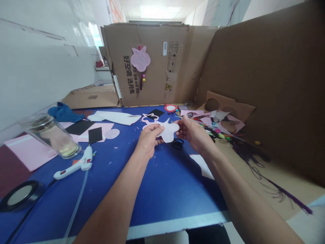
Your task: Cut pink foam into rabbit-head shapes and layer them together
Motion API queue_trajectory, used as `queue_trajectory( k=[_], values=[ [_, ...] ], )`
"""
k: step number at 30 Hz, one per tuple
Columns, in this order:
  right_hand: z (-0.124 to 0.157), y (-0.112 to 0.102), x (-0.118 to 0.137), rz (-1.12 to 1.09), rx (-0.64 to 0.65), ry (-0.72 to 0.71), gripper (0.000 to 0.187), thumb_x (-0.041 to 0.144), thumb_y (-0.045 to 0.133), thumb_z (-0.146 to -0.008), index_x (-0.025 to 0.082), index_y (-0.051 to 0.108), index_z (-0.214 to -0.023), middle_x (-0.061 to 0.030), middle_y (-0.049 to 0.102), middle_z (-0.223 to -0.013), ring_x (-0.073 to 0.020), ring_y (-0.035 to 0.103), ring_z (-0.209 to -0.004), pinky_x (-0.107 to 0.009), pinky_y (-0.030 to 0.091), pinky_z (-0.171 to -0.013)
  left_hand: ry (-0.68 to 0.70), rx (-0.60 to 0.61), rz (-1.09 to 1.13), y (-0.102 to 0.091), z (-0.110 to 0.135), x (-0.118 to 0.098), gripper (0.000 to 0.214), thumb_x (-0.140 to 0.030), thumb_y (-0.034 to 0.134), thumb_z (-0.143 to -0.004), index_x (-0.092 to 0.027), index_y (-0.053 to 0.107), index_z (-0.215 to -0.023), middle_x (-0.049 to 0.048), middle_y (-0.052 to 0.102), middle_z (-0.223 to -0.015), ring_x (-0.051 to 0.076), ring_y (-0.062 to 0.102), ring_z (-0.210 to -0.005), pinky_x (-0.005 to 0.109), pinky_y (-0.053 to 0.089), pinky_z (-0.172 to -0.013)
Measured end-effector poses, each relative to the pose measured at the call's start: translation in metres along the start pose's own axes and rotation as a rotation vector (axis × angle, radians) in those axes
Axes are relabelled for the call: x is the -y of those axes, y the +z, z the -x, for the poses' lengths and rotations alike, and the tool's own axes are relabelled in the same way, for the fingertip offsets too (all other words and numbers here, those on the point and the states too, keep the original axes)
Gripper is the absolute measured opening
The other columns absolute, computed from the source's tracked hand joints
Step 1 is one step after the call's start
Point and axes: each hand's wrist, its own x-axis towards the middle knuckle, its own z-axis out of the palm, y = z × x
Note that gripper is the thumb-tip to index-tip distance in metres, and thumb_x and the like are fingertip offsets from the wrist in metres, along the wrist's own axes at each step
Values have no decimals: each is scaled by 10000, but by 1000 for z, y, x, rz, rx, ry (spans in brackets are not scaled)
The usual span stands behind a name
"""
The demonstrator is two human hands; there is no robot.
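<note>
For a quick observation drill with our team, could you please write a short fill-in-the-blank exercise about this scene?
1. The left hand and right hand together hold a paper cutout coloured ____.
2. The hot glue gun lies on a tabletop coloured ____.
3. The glass jar lies on its ____.

Missing words: pink; blue; side.

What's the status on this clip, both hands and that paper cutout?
Left hand and right hand pinching the flower-shaped paper cutout. Held above the blue table. Black-handled scissors lying just below, under the cutout's right edge.
</note>
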Motion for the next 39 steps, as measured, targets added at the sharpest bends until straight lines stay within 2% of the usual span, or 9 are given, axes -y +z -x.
queue_trajectory(
  k=[6,12,16,22,26,28,33,36,39],
  values=[
    [1,4,-5,90,32,-65,483,596,933,-675,200,737,-869,-5,650,-746,-129,540,-623,-262,454,-576,6,15,1,0,0,1,361,-406,919,-594,-198,668,-751,31,710,-792,174,666,-713,305,543,-655],
    [1,6,-5,39,-1,-45,509,648,915,-661,213,679,-782,11,600,-689,-142,566,-632,-284,494,-625,-3,1,-3,1,0,0,353,-397,915,-586,-194,677,-749,47,730,-809,178,668,-710,306,541,-645],
    [1,6,-2,7,-40,7,547,740,852,-684,238,706,-844,-41,675,-783,-184,608,-683,-303,514,-615,9,-16,11,1,-1,0,367,-390,920,-567,-189,665,-738,47,726,-808,180,669,-709,304,543,-634],
    [4,5,0,114,52,-25,531,642,909,-675,189,704,-863,0,632,-715,-130,525,-624,-266,431,-594,21,-29,21,0,-1,0,372,-380,920,-567,-186,656,-744,44,718,-791,181,667,-696,300,537,-625],
    [4,4,-2,211,92,-43,505,591,940,-635,178,688,-779,21,602,-641,-110,464,-580,-261,345,-557,30,-23,36,0,-1,0,353,-363,913,-580,-186,651,-739,38,710,-780,177,662,-693,304,545,-630],
    [3,4,-3,196,98,-32,507,616,920,-650,180,678,-741,10,614,-650,-114,481,-586,-263,361,-563,33,-27,42,0,-1,0,348,-358,909,-586,-186,650,-741,38,712,-783,176,661,-693,303,547,-624],
    [0,3,-6,87,3,14,573,735,840,-698,193,686,-802,-46,705,-809,-146,579,-673,-284,480,-646,43,-58,69,-1,-3,0,357,-354,913,-585,-185,654,-762,43,724,-814,175,669,-706,282,537,-605],
    [1,4,-6,135,51,6,565,736,813,-741,189,678,-793,-31,669,-783,-141,560,-671,-276,457,-639,48,-67,71,-1,-4,1,362,-357,918,-582,-184,661,-771,38,716,-807,175,667,-706,286,541,-610],
    [4,7,-7,197,105,-18,530,673,857,-727,189,643,-736,1,606,-704,-127,504,-633,-270,390,-602,48,-64,64,-2,-4,1,358,-357,915,-583,-184,661,-767,33,701,-784,173,659,-698,290,539,-614]
  ],
)
